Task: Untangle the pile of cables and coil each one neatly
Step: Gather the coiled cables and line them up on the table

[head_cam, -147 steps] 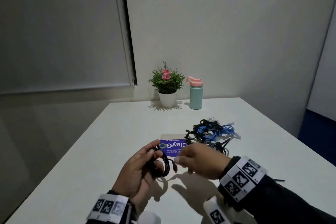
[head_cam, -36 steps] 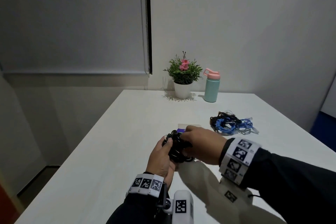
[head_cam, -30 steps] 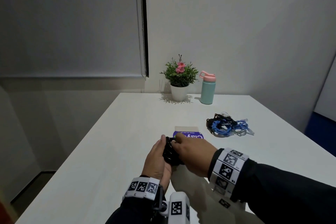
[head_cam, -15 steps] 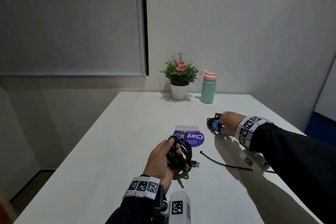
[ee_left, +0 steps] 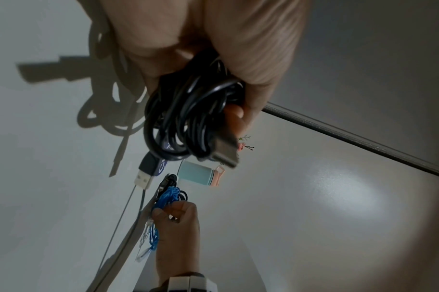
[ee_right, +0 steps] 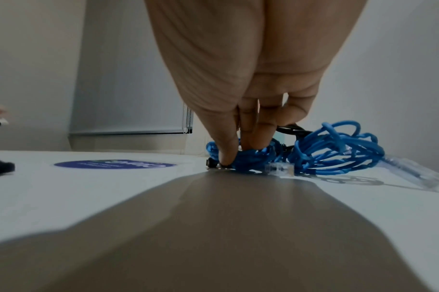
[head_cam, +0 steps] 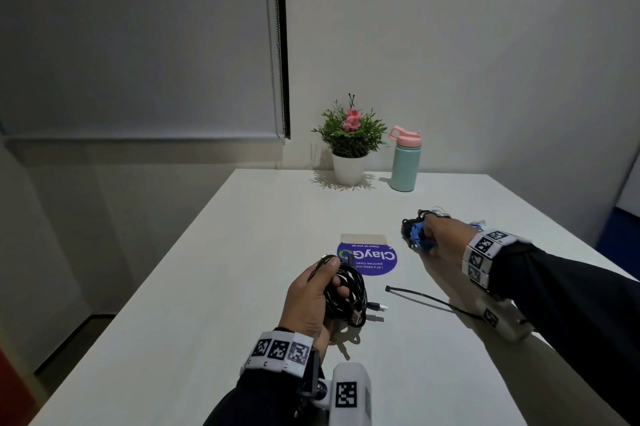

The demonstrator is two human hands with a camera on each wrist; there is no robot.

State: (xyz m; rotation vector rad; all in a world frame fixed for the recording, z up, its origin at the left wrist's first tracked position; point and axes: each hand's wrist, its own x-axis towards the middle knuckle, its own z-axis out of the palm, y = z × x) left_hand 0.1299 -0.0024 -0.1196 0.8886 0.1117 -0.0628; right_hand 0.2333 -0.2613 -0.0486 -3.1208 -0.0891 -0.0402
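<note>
Dark sleeves (head_cam: 571, 290), white wristbands (head_cam: 278, 351) with black square markers, white wrist-mounted camera blocks (head_cam: 349, 398).

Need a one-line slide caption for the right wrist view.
Right hand pinches the tangled blue cable on the white table, beside a round blue sticker.

White table (head_cam: 180, 315) with potted plant (head_cam: 349, 141), bottle (head_cam: 404, 162), sticker (head_cam: 372, 258), cable pile (head_cam: 415, 230).

One bottle (head_cam: 404, 159), one plant (head_cam: 349, 140)
</note>
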